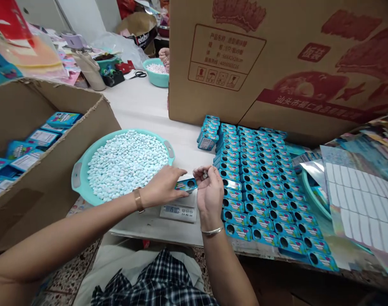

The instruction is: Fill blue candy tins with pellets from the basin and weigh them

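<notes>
My left hand [162, 187] is closed around a small blue candy box [186, 185] with a round hole at its end, held just above a small digital scale [178, 211]. My right hand [209, 191] is pinched beside the box's open end, its fingertips closed on a tiny piece I cannot make out. A teal basin [79, 170] full of pale blue and white candies sits just left of my hands. To the right lie rows of several identical blue boxes [260, 187], holes up.
An open cardboard carton [53, 170] at the left holds several flat blue packs. A large printed carton [276, 63] stands behind the rows. Holographic sticker sheets [359, 199] lie at right. Farther back are a second teal bowl [156, 72], scissors [138, 75] and another person's hand [164, 55].
</notes>
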`<action>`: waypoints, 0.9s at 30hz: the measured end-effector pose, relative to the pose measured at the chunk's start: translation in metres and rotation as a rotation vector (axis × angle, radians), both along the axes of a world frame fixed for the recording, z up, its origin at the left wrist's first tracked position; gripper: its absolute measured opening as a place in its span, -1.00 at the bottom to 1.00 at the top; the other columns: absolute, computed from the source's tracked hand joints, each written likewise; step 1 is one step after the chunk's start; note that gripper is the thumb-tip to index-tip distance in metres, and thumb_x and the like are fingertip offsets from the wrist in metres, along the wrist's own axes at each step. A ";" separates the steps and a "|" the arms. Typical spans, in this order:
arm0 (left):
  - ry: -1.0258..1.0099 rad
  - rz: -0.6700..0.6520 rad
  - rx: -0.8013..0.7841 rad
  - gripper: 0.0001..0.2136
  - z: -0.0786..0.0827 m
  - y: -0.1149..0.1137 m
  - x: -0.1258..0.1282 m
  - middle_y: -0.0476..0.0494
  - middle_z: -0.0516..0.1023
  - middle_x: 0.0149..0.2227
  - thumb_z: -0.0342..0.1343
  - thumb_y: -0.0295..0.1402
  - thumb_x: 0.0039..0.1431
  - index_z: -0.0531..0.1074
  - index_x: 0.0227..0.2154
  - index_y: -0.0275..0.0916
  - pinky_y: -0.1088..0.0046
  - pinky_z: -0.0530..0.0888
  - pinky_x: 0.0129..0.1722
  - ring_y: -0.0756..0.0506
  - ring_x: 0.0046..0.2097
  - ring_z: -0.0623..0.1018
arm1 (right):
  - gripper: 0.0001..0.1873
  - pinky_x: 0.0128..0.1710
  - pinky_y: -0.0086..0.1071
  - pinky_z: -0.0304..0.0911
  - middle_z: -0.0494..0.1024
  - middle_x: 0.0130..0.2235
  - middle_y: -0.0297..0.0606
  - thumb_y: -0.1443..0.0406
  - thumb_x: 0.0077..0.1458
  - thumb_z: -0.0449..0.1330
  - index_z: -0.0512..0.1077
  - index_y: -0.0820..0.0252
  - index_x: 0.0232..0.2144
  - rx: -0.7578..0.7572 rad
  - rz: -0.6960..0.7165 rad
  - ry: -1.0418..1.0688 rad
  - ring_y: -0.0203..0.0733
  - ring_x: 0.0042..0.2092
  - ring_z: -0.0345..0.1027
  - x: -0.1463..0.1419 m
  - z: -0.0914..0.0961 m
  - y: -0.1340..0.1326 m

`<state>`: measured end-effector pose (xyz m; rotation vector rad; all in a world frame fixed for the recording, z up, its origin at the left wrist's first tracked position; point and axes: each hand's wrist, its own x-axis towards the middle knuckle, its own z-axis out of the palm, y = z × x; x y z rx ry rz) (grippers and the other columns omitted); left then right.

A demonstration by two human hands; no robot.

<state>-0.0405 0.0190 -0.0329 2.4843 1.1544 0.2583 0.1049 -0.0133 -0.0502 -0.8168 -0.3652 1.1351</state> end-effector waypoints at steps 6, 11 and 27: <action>-0.073 0.032 -0.008 -0.59 -0.021 -0.008 0.009 -0.19 0.56 -0.14 0.26 -0.19 0.01 0.42 -0.08 -0.22 0.24 0.39 -0.07 -0.23 -0.10 0.50 | -0.79 -0.10 -0.33 0.25 0.44 -0.41 -0.36 0.22 0.14 0.13 0.42 0.19 -0.47 0.000 -0.045 -0.170 -0.31 -0.30 0.36 -0.008 -0.006 -0.002; -0.084 0.019 -0.027 -0.54 -0.020 -0.006 0.004 -0.21 0.56 -0.12 0.27 -0.18 0.00 0.41 -0.05 -0.25 0.17 0.37 0.00 -0.24 -0.06 0.50 | -0.83 -0.10 -0.35 0.27 0.42 -0.43 -0.38 0.27 0.12 0.15 0.40 0.19 -0.49 -0.003 -0.047 -0.081 -0.33 -0.32 0.36 -0.006 -0.006 -0.001; -0.195 0.181 0.002 -0.69 0.038 -0.016 -0.079 -0.12 0.55 -0.09 0.09 -0.10 0.20 0.44 -0.08 -0.13 0.23 0.39 0.00 -0.18 -0.02 0.48 | -0.84 -0.41 -0.48 0.27 0.26 -0.46 -0.44 0.31 0.17 0.07 0.33 0.19 -0.46 -0.036 -0.129 0.211 -0.41 -0.47 0.18 0.064 0.016 -0.034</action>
